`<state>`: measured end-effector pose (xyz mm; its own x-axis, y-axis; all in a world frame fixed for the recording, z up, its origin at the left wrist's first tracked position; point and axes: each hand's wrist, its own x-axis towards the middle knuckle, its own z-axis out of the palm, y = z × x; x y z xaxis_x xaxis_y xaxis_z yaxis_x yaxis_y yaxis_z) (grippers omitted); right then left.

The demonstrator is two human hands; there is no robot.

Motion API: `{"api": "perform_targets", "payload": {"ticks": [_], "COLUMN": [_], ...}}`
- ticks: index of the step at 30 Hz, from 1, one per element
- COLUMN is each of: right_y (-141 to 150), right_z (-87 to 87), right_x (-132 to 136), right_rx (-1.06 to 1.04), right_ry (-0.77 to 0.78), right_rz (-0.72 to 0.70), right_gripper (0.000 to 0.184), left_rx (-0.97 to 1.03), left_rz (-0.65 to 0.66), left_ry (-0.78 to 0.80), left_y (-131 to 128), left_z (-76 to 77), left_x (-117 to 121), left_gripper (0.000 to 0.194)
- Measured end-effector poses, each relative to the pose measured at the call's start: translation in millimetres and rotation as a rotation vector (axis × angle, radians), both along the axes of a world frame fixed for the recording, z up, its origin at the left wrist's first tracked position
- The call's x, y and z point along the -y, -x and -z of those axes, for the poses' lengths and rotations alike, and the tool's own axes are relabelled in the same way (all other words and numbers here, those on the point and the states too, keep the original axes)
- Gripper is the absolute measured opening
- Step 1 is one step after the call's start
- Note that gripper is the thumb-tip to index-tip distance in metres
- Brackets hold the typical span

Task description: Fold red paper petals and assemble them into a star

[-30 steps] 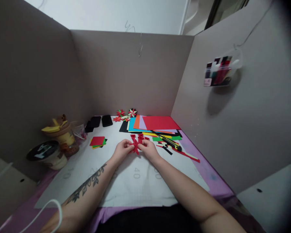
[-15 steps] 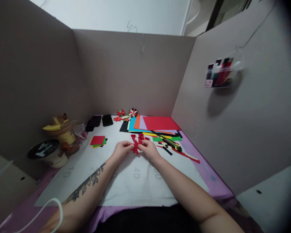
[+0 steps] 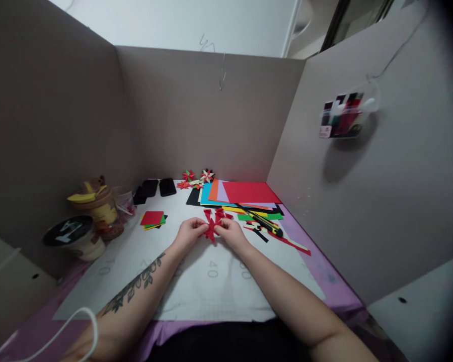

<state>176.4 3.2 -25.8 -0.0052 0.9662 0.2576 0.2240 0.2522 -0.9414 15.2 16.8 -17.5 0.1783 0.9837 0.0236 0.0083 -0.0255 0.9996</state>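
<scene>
A red folded-paper star with pointed tips is held just above the white sheet, between my two hands. My left hand pinches its left side between thumb and fingers. On the opposite side my right hand pinches it the same way. Right behind the star lie several loose red folded paper pieces, partly hidden by my fingers. A small stack of square papers, red on top with green, yellow and black under it, sits to the left.
Large coloured sheets are piled at the back right. A utility knife lies among paper strips. Finished paper stars stand at the back. Dark flat objects, a lidded tub and a clay-coloured pot line the left.
Both hands stay in place with the star between them. The star's tilt shifts slightly, its lower tip reaching a bit further down. The camera view moves a little.
</scene>
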Motion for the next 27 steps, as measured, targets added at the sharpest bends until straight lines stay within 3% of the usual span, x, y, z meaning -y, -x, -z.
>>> {"api": "perform_targets", "payload": {"ticks": [8, 14, 18, 27], "right_y": [1.0, -0.1, 1.6, 4.4], "right_z": [1.6, 6.6, 7.7, 3.1], "right_x": [1.6, -0.9, -0.8, 2.4], "right_rx": [0.028, -0.006, -0.042, -0.145], "right_ry": [0.048, 0.053, 0.087, 0.135], "right_rz": [-0.023, -0.035, -0.068, -0.090], "right_gripper": [0.014, 0.012, 0.012, 0.013], "left_rx": [0.007, -0.062, 0.032, 0.063], "left_rz": [0.028, 0.045, 0.109, 0.066], "left_ry": [-0.021, -0.129, -0.057, -0.071], "left_y": [-2.1, -2.6, -5.3, -3.1], "left_z": [-0.8, -4.1, -4.6, -2.8], "left_x": [1.6, 4.2, 5.8, 3.9], "left_gripper": [0.021, 0.020, 0.023, 0.021]}}
